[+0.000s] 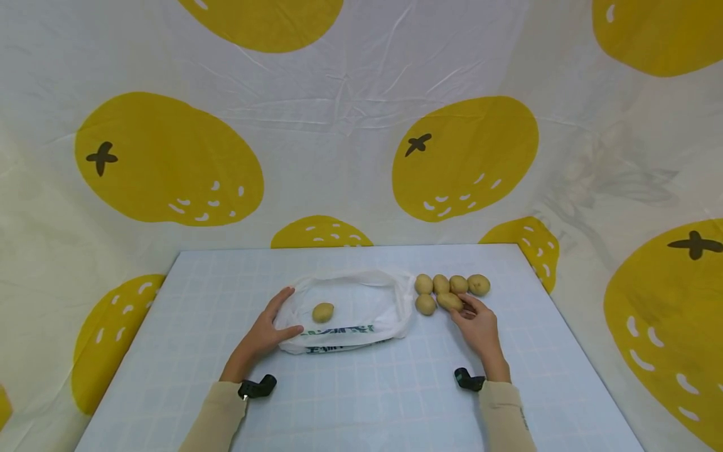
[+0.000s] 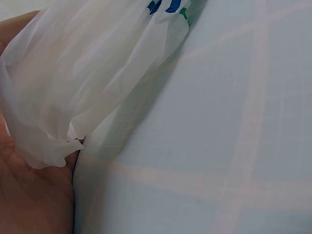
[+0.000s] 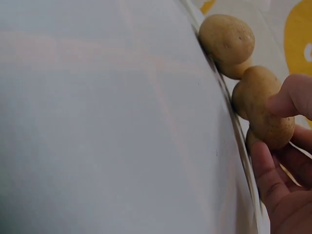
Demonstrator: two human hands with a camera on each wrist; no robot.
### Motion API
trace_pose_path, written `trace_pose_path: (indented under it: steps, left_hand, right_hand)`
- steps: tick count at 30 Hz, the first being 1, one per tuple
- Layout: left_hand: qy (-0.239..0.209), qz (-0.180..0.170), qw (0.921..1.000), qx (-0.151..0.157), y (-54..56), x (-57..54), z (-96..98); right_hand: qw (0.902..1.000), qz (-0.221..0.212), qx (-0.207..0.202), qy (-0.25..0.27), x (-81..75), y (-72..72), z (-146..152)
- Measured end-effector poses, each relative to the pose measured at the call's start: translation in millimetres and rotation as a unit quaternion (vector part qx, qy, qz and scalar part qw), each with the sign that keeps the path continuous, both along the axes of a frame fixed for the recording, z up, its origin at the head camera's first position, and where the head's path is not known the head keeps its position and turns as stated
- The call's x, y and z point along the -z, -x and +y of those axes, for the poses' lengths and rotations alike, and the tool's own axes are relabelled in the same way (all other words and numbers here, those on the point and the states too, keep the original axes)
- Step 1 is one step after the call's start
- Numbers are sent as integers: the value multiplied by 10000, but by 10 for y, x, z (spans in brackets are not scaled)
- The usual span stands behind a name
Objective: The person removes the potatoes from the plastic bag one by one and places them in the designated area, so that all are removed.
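A white plastic bag (image 1: 350, 339) with green and blue print lies with its mouth spread wide in the middle of the table. One potato (image 1: 323, 312) sits inside it. At the bag's left end, my left hand (image 1: 262, 334) holds the side, thumb on the near rim and fingers toward the far rim. Its plastic (image 2: 83, 73) hides part of the palm in the left wrist view. My right hand (image 1: 479, 329) pinches a potato (image 1: 449, 301) between thumb and fingers, close against other potatoes (image 3: 227, 40) right of the bag.
Behind the pinched potato stands a row of several potatoes (image 1: 459, 285), with another potato (image 1: 426, 305) at its left. A pale checked cloth (image 1: 361, 402) covers the table. Behind the far edge hangs a white curtain (image 1: 350, 144) with yellow fruit shapes.
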State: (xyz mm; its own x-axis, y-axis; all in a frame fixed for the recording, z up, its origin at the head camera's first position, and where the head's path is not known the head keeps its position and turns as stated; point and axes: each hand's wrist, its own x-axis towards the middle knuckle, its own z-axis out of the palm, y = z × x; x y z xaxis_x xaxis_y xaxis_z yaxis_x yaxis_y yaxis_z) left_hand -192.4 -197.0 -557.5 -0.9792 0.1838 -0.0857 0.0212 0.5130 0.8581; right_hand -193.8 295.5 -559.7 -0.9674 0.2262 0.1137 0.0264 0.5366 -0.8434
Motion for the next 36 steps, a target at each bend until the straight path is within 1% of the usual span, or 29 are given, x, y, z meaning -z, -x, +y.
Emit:
trace_pose_path:
  steps: [8, 13, 16, 22, 31, 36]
  left_hand:
    - [12, -25, 10000, -30, 9, 2, -1]
    - [23, 28, 10000, -10, 5, 8, -5]
    - [1, 39, 10000, -16, 5, 14, -8]
    - [5, 22, 10000, -19, 6, 16, -11]
    - [1, 64, 10000, -20, -10, -7, 4]
    - [24, 37, 10000, -45, -12, -14, 10]
  right_hand:
    - [9995, -101, -117, -261, -11, 9, 44]
    - [9986, -266, -247, -392, -33, 15, 62]
    - [9975, -298, -384, -511, -52, 22, 67]
    - [9959, -346, -487, -682, -47, 45, 77]
    - [9961, -246, -567, -627, -42, 53, 77]
    - [9969, -299, -482, -551, -66, 29, 55]
